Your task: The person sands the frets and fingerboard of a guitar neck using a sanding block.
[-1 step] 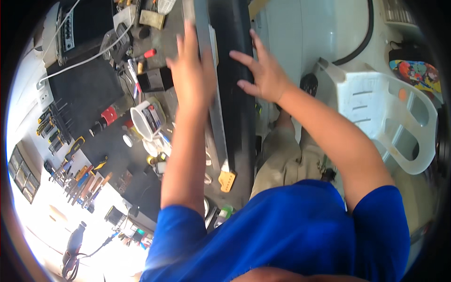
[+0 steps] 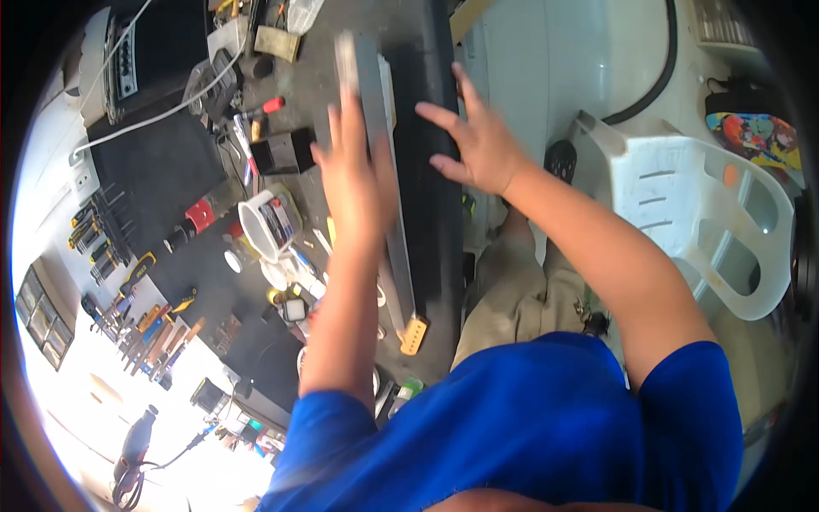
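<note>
I see no change from the earlier frame: both hands sit where they were. My left hand [image 2: 357, 171] lies flat, fingers spread and released, on the long grey metal strip [image 2: 388, 213] that runs away from me along the bench. My right hand [image 2: 478, 141] is open too, palm resting on the black panel [image 2: 431, 196] just right of the strip. Left of my left hand stand a white cup [image 2: 269, 224] and a small black box [image 2: 286, 152], with a red-handled screwdriver [image 2: 260, 108] beyond. Right of my right arm is a white plastic chair [image 2: 708, 213].
</note>
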The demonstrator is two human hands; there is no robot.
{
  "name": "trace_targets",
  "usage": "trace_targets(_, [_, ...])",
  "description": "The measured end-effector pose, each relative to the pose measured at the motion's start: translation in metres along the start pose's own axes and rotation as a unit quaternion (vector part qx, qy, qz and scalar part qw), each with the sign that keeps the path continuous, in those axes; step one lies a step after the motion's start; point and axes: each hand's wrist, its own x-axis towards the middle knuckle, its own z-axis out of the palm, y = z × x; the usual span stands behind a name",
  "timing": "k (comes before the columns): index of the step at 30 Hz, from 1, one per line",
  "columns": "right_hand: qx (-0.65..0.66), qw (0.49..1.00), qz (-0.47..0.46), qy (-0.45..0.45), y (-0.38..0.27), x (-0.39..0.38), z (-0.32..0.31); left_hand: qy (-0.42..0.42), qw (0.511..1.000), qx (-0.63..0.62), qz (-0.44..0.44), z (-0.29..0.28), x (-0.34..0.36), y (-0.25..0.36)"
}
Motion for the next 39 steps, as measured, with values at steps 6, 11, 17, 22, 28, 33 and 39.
trace_targets(6, [0.014,1.000,0.017,-0.014,-0.003,-0.004,0.003,0.011,0.999,0.031,0.014,-0.001,0.025,0.007])
trace_targets(11, [0.033,0.998,0.022,-0.043,-0.008,-0.004,0.004,-0.017,0.999,0.004,-0.039,-0.011,0.068,0.011])
trace_targets(17, [0.012,0.997,0.052,-0.057,-0.004,-0.008,-0.005,-0.012,0.998,0.055,0.005,0.006,-0.042,-0.007])
trace_targets(22, [0.043,0.997,0.043,-0.046,-0.009,0.005,0.006,-0.016,0.998,-0.009,-0.062,-0.017,0.102,0.025])
trace_targets(28, [-0.004,0.997,0.052,-0.057,-0.006,-0.010,-0.009,-0.049,0.996,0.046,-0.050,0.001,-0.056,-0.009])
trace_targets(33, [0.021,0.997,0.051,-0.056,-0.010,0.006,0.000,0.002,1.000,0.012,-0.025,-0.010,0.068,0.012])
trace_targets(39, [-0.005,0.993,0.074,-0.088,-0.007,-0.006,-0.016,-0.038,0.999,-0.019,-0.029,0.004,-0.023,-0.011])
